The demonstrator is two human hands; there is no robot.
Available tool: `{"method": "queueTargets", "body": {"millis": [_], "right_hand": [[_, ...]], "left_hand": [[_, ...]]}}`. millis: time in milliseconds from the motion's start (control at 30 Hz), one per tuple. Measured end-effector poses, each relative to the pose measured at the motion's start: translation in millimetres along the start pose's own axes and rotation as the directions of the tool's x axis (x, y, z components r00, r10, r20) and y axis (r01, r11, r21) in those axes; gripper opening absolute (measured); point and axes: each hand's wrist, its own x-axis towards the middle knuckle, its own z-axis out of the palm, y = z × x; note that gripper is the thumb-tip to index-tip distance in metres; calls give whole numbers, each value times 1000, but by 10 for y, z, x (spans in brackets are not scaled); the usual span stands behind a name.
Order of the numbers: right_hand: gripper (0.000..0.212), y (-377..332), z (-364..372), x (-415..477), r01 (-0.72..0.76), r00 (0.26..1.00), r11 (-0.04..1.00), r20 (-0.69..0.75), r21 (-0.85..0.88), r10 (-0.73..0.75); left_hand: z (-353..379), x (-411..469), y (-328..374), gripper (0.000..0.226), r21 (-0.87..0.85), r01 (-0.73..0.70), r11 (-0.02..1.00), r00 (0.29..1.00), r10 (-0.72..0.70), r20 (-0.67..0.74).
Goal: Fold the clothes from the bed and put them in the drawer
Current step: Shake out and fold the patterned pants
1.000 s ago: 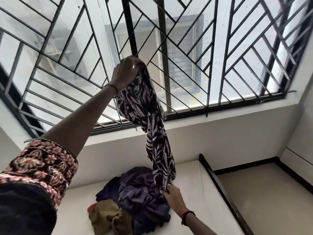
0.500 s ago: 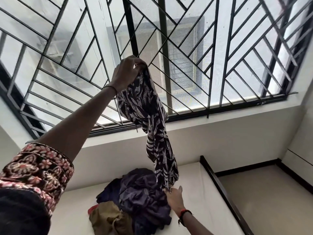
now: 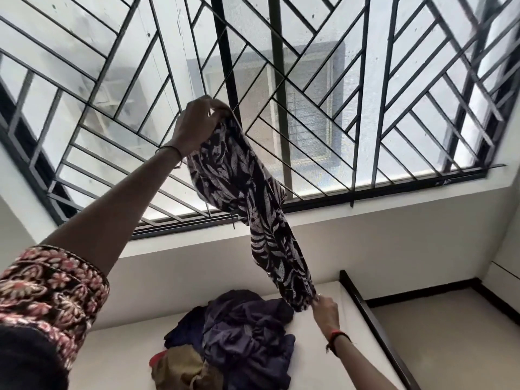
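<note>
A dark garment with a white leaf print (image 3: 253, 209) hangs stretched in the air in front of the window. My left hand (image 3: 198, 123) is raised high and grips its top end. Lower down, my right hand (image 3: 325, 309) pinches its bottom end just above the bed. On the white bed (image 3: 323, 361) lies a heap of clothes (image 3: 239, 330): dark purple and navy pieces, with an olive-brown one (image 3: 183, 370) and a bit of red at its near left.
A large window with a black metal grille (image 3: 309, 80) fills the wall behind the bed. The bed's dark wooden edge (image 3: 371, 319) runs along its right side, with beige floor (image 3: 455, 342) beyond it.
My right hand has moved to the right with the garment's lower end, drawing the cloth out at a slant. My left hand has stayed up in place.
</note>
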Motion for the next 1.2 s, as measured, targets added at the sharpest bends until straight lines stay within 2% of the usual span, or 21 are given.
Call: {"method": "queueTargets", "body": {"millis": [233,367,467,600,700,800,900,1000,1067,1200], "right_hand": [[11,430,-858,386,-113,985,991,-140,-69,103],[4,352,-1372,456,-114,969,993,-220,3,112],[19,218,-1687,425,-103,974,992,-195,76,116],[13,197,-1989,506,-141,984,990,-107,28,143],[25,175,-2155,543,-87,990,993,-105,77,95],[24,65,-2249,530,-22,989,991,-145,132,41],[21,-54,-2256,586,2,999,989,-52,145,6],[27,-200,-2216,613,-49,987,995,159,92,34],[22,-311,-2150,576,-66,966,995,255,71,46],[15,-443,-1938,519,-102,934,991,351,85,66]], "left_hand": [[105,-455,-570,25,179,173,968,975,-194,108],[275,-775,-841,25,217,302,928,931,-336,142],[369,-1011,-986,26,235,379,895,892,-421,164],[483,-1255,-1095,28,253,464,849,839,-513,180],[574,-1416,-1161,28,268,495,826,811,-550,198],[675,-1582,-1201,29,285,530,798,758,-597,262],[786,-1702,-1255,48,276,566,777,681,-629,375],[877,-1799,-1266,58,269,602,752,618,-652,440],[947,-1868,-1213,56,255,618,743,609,-658,443],[1141,-2016,-975,52,202,653,730,605,-663,442]]}}
